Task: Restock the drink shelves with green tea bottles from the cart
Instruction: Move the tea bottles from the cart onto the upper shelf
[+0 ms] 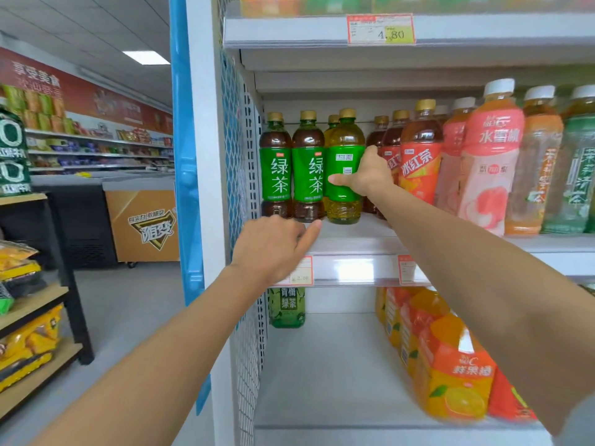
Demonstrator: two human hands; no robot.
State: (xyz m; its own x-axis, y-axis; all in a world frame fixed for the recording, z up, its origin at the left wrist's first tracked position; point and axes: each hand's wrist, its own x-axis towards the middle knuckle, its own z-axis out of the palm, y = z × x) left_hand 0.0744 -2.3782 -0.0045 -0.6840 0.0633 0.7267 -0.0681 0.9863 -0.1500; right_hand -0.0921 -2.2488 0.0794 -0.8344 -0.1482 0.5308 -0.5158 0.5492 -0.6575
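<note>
The right hand [367,175] reaches onto the middle shelf [354,235] and grips a green tea bottle [343,188], with the thumb across the front of its green label and the fingers wrapped round its right side. This bottle stands upright near the front edge of the shelf, its pale yellow-green liquid showing and the back of its label facing out. Just to its left stand two darker green tea bottles [276,169] side by side, labels forward, and another gold-capped bottle sits behind it. To the right of the hand a row of red-labelled tea bottles [418,162] runs back into the shelf, followed by a pink peach drink bottle [492,156]. The left hand [273,249] holds nothing; it hovers at the shelf's front lip below the two darker bottles, forefinger stretched toward the edge and the other fingers loosely bent, partly covering a price tag [304,273] on the rail. On the lower shelf [322,365] stand a single green bottle [286,307] at the left and orange drink bottles [450,365] at the right
</note>
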